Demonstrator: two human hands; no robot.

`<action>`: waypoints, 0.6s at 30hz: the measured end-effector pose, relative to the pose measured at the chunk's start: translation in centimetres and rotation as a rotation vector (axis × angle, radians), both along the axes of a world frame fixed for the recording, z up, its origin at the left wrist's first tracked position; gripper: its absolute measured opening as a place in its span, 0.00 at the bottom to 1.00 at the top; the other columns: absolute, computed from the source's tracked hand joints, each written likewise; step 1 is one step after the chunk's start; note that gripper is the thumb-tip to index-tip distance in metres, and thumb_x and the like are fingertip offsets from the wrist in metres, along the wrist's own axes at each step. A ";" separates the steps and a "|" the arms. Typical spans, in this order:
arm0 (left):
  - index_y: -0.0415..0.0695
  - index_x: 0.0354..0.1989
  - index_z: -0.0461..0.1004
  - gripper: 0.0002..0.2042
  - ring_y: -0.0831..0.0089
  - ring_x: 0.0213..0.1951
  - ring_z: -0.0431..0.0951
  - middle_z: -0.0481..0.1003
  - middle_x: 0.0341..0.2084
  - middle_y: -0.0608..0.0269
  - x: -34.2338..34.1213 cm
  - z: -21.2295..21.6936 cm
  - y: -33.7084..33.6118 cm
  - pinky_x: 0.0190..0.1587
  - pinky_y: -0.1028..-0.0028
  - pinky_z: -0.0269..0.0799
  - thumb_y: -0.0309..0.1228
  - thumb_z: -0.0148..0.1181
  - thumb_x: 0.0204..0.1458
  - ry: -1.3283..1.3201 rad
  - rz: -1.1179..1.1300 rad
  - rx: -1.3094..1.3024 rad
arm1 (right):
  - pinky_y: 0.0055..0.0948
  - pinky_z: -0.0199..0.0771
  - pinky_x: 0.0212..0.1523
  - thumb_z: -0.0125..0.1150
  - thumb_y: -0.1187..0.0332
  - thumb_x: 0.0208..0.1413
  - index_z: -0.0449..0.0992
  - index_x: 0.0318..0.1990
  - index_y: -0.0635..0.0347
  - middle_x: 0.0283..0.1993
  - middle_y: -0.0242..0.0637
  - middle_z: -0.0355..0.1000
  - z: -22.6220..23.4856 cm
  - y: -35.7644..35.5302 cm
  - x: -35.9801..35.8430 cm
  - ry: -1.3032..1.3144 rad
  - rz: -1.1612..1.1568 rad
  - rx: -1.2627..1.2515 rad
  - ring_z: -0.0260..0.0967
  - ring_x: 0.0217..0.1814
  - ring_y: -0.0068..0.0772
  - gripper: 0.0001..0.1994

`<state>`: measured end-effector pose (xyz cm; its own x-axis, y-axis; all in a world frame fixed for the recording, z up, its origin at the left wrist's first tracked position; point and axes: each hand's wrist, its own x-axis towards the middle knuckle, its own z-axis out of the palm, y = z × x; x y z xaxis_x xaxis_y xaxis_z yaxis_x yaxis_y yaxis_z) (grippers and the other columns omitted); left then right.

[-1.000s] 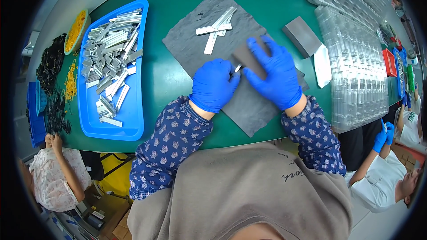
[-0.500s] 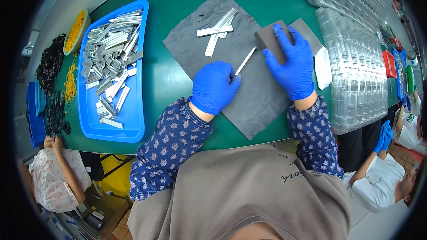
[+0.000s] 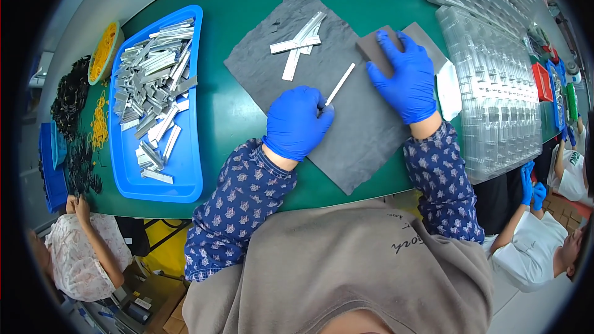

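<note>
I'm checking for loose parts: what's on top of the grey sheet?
Crossed metal strips lie on the grey sheet; the left hand holds another strip over it. The right hand holds a block at the sheet's right edge. Anything under strips, hands and block is hidden.

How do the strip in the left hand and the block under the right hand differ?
The strip is thin and pale; the block is broad and dark. The left hand pinches the strip at one end; the right hand covers part of the block. Both are straight-edged.
</note>
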<state>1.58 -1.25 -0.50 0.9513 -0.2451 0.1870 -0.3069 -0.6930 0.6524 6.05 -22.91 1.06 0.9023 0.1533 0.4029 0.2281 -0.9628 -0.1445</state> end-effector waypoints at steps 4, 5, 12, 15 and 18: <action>0.45 0.22 0.73 0.09 0.56 0.25 0.73 0.71 0.19 0.56 0.0 0.1 0.1 0.30 0.59 0.69 0.36 0.62 0.46 -0.002 -0.005 0.005 | 0.43 0.67 0.58 0.67 0.61 0.47 0.72 0.59 0.52 0.57 0.56 0.66 0.5 -0.7 -0.5 -0.053 0.029 0.239 0.65 0.57 0.55 0.29; 0.45 0.23 0.74 0.09 0.56 0.25 0.73 0.71 0.19 0.56 0.0 0.2 0.2 0.29 0.59 0.69 0.37 0.63 0.45 0.002 -0.014 0.001 | 0.42 0.66 0.59 0.68 0.62 0.47 0.72 0.59 0.53 0.57 0.56 0.66 0.8 -0.4 -0.9 -0.054 0.058 0.324 0.65 0.59 0.54 0.28; 0.53 0.49 0.75 0.20 0.58 0.42 0.72 0.73 0.40 0.59 3.7 3.2 1.0 0.40 0.63 0.69 0.23 0.56 0.45 -0.261 -0.250 0.312 | 0.38 0.64 0.61 0.68 0.66 0.48 0.71 0.60 0.54 0.59 0.47 0.68 0.2 -1.9 -0.6 -0.078 0.132 0.489 0.64 0.61 0.46 0.28; 0.54 0.46 0.77 0.18 0.58 0.45 0.71 0.73 0.41 0.59 6.2 2.0 -0.6 0.43 0.62 0.67 0.24 0.56 0.45 -0.520 -0.446 0.257 | 0.37 0.64 0.62 0.68 0.67 0.47 0.71 0.60 0.54 0.59 0.43 0.69 0.3 -1.8 -1.1 -0.089 0.145 0.489 0.64 0.62 0.44 0.29; 0.52 0.39 0.79 0.12 0.59 0.45 0.71 0.72 0.41 0.60 7.7 1.7 -1.0 0.44 0.61 0.66 0.27 0.59 0.43 -0.573 -0.505 0.262 | 0.37 0.64 0.62 0.68 0.68 0.47 0.71 0.60 0.53 0.60 0.43 0.69 0.0 -1.7 -1.3 -0.063 0.169 0.545 0.64 0.61 0.43 0.29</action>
<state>9.27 -2.29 1.22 0.4876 -0.7233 0.4891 -0.8613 -0.4900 0.1341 4.74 -24.59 1.07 0.8549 0.0486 0.5164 0.3968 -0.7025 -0.5908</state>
